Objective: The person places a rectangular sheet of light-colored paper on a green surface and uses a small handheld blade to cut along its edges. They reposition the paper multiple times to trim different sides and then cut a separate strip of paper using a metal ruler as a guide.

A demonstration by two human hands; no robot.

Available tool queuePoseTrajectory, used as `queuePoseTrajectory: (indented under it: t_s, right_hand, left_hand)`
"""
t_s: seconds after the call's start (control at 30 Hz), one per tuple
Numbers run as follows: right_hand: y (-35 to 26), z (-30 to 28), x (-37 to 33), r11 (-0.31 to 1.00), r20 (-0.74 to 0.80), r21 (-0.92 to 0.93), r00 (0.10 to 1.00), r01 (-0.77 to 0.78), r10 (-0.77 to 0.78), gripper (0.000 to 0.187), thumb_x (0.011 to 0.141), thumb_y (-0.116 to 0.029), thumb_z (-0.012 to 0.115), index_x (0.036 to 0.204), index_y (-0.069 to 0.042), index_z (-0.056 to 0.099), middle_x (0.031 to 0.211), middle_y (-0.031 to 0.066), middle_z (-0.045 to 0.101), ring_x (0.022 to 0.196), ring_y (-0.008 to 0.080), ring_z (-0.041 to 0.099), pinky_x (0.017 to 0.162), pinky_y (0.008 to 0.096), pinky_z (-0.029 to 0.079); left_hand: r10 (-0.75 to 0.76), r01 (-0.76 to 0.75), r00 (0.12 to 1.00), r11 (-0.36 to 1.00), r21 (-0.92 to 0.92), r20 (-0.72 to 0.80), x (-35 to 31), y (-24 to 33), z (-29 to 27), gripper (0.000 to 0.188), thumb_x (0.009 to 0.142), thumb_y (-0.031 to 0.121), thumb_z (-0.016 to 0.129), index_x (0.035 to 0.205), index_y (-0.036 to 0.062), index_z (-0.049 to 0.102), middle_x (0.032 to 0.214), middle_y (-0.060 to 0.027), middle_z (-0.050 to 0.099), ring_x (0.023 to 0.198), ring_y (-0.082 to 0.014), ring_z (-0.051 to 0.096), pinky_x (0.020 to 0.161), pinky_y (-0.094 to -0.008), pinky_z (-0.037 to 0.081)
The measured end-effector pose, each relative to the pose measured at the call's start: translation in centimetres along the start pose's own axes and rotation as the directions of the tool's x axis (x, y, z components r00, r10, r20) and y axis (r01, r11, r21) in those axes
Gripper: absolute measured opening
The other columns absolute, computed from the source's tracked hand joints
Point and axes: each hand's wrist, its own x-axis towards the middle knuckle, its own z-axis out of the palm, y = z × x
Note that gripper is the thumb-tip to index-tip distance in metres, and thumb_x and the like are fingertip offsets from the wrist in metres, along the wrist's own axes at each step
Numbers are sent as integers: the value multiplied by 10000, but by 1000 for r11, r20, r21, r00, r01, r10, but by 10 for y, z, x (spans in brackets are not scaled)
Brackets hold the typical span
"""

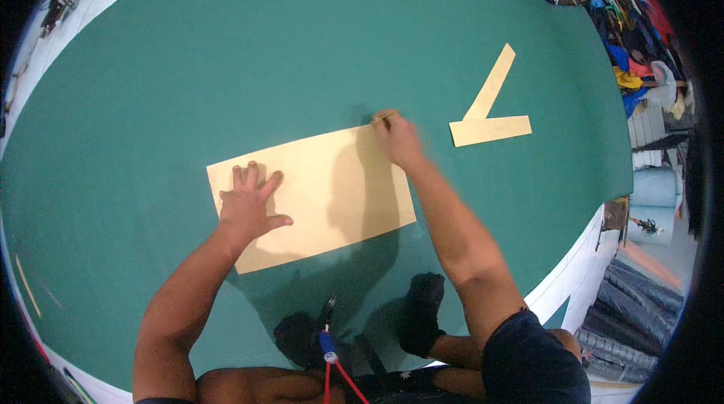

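Observation:
A tan rectangular sheet of card lies slightly tilted on dark green fabric. My left hand presses down on the sheet's left part, palm down with its fingers spread. At the far right corner of the card is my right hand, its fingers pinched together at the edge. Something small and pale may be between those fingertips, but motion blur hides what it is. To the right of that hand, two narrow tan card strips rest on the fabric: a slanted strip and a wider strip touching at one end.
My feet in black socks are on the fabric near me. A blue-and-red cord with a black-tipped tool hangs in front of me. Piled colourful cloth lies beyond the far right edge, and dark wrapped rolls at the near right.

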Motion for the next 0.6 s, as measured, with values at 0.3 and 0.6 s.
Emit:
queuePoseTrajectory:
  t_s: [0.3, 0.6]
  right_hand:
    - [43, -12, 10, 996, -56, 57, 996, -71, 74, 290, 1055, -232, 580, 1184, 19, 646, 991, 143, 738, 892, 219, 731, 797, 363, 584]
    - [44, -16, 9, 985, -44, 144, 993, -100, 108, 289, 1072, -204, 547, 1212, 38, 621, 1020, 135, 741, 861, 191, 747, 771, 335, 609]
  left_hand:
    - [-10, 10, 1000, 991, 130, -5, 4, 12, 0, 1075, 717, 736, 781, 1584, 245, 375, 1649, -233, 249, 1516, -478, 257, 1072, -669, 460]
    - [172, -178, 983, 974, 139, 58, 26, 22, -1, 1054, 749, 496, 874, 1593, 193, 319, 1640, -220, 254, 1534, -361, 290, 1053, -418, 563]
